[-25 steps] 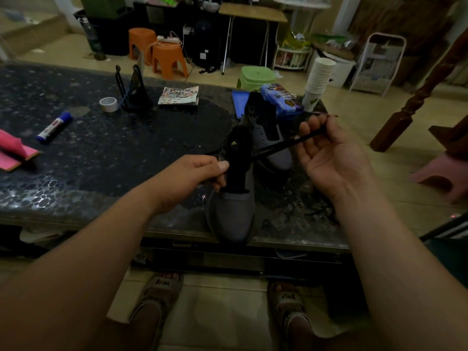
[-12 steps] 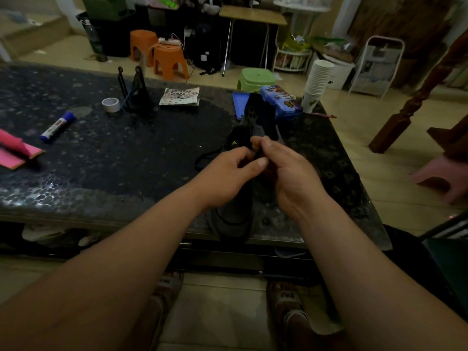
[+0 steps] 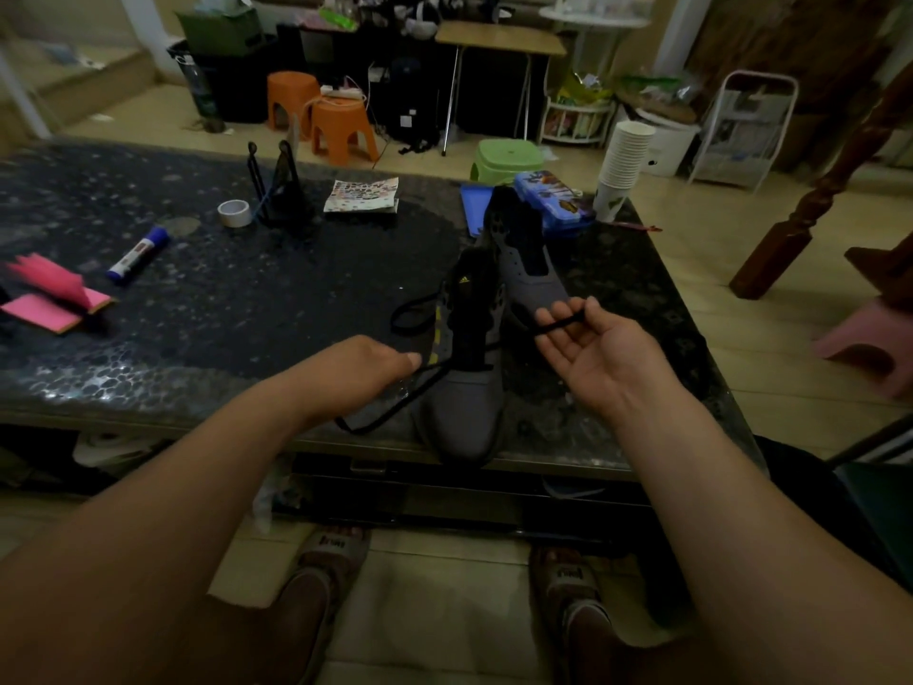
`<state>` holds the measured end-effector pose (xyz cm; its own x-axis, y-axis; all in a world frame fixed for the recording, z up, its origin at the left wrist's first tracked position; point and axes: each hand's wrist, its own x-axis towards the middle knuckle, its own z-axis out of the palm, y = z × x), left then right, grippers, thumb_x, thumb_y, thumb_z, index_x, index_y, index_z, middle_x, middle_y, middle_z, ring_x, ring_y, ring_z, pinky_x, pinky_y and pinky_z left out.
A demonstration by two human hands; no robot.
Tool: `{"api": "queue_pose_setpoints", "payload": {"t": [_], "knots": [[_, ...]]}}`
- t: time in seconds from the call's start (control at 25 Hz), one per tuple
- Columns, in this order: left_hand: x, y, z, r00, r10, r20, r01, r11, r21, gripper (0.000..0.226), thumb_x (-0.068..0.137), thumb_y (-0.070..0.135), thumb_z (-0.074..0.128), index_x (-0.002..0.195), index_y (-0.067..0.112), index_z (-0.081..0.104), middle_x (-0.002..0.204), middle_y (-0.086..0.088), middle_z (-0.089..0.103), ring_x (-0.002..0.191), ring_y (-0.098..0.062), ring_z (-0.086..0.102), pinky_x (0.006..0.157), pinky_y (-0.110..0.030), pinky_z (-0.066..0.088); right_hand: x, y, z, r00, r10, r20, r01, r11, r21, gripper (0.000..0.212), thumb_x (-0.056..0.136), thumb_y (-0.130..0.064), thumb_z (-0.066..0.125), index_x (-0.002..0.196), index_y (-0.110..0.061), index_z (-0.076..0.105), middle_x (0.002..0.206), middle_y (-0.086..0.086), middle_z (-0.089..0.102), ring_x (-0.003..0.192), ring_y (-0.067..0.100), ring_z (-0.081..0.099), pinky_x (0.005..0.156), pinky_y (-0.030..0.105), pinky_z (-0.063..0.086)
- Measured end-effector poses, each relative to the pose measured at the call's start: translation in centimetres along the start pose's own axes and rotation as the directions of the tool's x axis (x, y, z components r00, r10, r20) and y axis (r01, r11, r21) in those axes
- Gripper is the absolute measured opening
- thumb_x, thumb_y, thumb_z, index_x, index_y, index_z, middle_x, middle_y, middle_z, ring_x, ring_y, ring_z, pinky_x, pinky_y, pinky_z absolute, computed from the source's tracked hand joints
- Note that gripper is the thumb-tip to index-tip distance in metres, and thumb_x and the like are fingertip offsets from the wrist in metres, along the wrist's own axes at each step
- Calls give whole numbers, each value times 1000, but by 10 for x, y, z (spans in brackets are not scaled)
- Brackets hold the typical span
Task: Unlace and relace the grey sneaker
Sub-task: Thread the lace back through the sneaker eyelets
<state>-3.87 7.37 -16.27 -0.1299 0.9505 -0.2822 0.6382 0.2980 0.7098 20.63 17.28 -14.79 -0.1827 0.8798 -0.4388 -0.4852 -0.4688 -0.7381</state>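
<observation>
A grey sneaker (image 3: 462, 412) with a black tongue stands at the front edge of the dark speckled table (image 3: 207, 313), toe toward me. Its black lace (image 3: 390, 412) runs out of the lower eyelets to both sides. My left hand (image 3: 355, 373) sits just left of the shoe and pinches the left lace strand. My right hand (image 3: 588, 353), palm up to the right of the shoe, pinches the right lace strand between thumb and fingertips. A second grey sneaker (image 3: 523, 259) lies right behind the first.
On the table are a glue stick (image 3: 138, 253), a tape roll (image 3: 234, 213), pink sticky notes (image 3: 49, 299), a black stand (image 3: 276, 190), a booklet (image 3: 363, 196), a blue case (image 3: 553, 202) and stacked paper cups (image 3: 623, 165). Stools stand on the floor beyond.
My hands, together over the tongue half a second ago, have drawn apart. The right hand has pulled a lace strand out to the right; the left has dropped to the shoe's left side.
</observation>
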Motion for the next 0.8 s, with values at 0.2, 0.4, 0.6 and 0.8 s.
{"api": "queue_pose_setpoints", "payload": {"t": [0.2,0.4,0.6,0.8], "knots": [[7,-3,5,997,-48,63,22,933,359,45,104,33,57,66,9,48,59,-4,42,66,-20,45,62,-30,33,9,13,-26,992,-36,-118,29,998,-60,27,110,-21,45,99,-8,66,65,0,52,61,13,55,69,35,57],[30,-13,-1,981,126,-146,-47,892,450,21,93,39,68,84,21,62,96,-3,59,103,-30,60,86,-39,51,9,11,-39,968,-240,73,225,702,-675,28,107,-26,52,101,-19,77,79,-3,59,63,10,51,62,27,45],[43,20,32,836,493,-241,-366,829,423,16,96,36,67,110,32,72,105,5,48,105,-22,46,91,-39,44,9,23,-22,924,-144,355,381,267,-885,17,98,-30,70,90,-19,80,78,-6,76,69,-3,63,63,13,46],[59,31,45,884,421,-202,-290,834,469,21,96,42,65,116,37,68,105,9,39,109,-21,42,96,-40,38,23,24,-18,924,-164,346,369,137,-919,20,100,-33,67,88,-20,77,81,-3,74,78,9,67,71,29,51]]}}
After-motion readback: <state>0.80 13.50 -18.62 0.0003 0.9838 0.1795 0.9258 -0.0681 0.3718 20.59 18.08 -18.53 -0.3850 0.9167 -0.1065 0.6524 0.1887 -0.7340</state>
